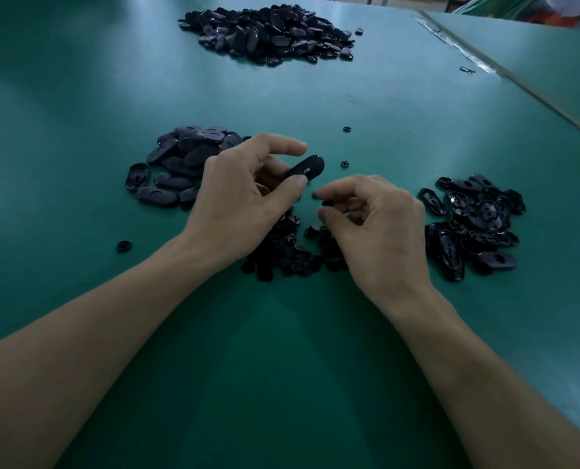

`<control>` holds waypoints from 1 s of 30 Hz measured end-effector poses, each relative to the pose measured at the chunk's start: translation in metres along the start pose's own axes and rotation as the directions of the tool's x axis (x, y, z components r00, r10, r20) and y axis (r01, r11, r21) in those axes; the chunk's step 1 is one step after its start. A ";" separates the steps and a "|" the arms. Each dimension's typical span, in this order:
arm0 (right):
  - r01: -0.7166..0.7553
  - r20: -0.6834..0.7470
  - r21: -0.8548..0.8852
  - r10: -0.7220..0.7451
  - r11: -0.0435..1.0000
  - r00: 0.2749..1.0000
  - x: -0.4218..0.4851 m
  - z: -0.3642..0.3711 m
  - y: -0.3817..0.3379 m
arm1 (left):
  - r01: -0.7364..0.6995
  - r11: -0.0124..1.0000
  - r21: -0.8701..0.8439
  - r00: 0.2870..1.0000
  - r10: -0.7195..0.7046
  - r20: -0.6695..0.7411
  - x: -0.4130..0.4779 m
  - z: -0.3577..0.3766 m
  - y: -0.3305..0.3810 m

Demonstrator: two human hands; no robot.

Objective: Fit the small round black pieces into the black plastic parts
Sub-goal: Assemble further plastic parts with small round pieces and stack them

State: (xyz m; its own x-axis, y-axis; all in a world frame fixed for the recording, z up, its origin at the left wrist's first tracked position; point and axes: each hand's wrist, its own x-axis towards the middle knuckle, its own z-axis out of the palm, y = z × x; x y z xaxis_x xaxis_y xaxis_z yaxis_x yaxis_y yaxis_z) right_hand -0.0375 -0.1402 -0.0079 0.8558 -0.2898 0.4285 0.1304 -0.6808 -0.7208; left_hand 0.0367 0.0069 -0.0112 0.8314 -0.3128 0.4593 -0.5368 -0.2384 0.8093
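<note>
Two hands work just above the heap of small round pieces [282, 255] on the green bench [282, 367]. My left hand [244, 194] pinches one oval black plastic part [307, 166] by its near end, between the thumb and curled fingers, with its slotted face toward me. My right hand [373, 225], fingers curled, nips what appears to be a small round piece [326, 202] between thumb and forefinger, just short of the part. Both items look light, rigid and glossy, hence probably slippery. I judge an edge grip that leaves the slot clear to be best. More parts lie in a left pile [180, 160], a right pile [475, 225] and a far pile [271, 32] around the heap.
</note>
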 end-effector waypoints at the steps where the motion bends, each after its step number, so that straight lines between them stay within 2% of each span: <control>1: -0.001 0.002 -0.004 0.001 1.000 1.000 0.000 0.000 0.000 | -0.006 1.000 0.006 1.000 0.006 -0.001 -0.001 0.000 0.001; 13: -0.020 -0.017 0.018 0.020 1.000 1.000 0.001 0.001 0.004 | -0.020 0.999 0.031 1.000 0.019 0.010 -0.001 -0.001 0.001; 18: 0.029 -0.048 0.105 -0.025 0.994 0.999 0.000 0.000 0.001 | -0.029 0.999 0.020 0.998 0.028 0.056 -0.002 0.000 0.000; 21: 0.008 -0.046 0.130 -0.002 0.991 0.999 -0.001 -0.001 0.000 | -0.026 0.999 0.025 0.998 0.025 0.065 -0.002 0.000 0.001; 30: -0.002 -0.071 0.116 0.011 0.993 0.997 0.000 -0.002 0.000 | -0.017 1.000 0.024 0.996 0.014 0.088 -0.004 0.000 0.006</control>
State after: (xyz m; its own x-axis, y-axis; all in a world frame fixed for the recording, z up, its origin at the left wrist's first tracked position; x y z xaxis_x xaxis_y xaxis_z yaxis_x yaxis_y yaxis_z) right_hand -0.0388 -0.1417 -0.0066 0.8196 -0.3439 0.4582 0.1856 -0.5972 -0.7803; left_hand 0.0299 0.0069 -0.0085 0.8077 -0.3960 0.4369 -0.5538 -0.2549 0.7927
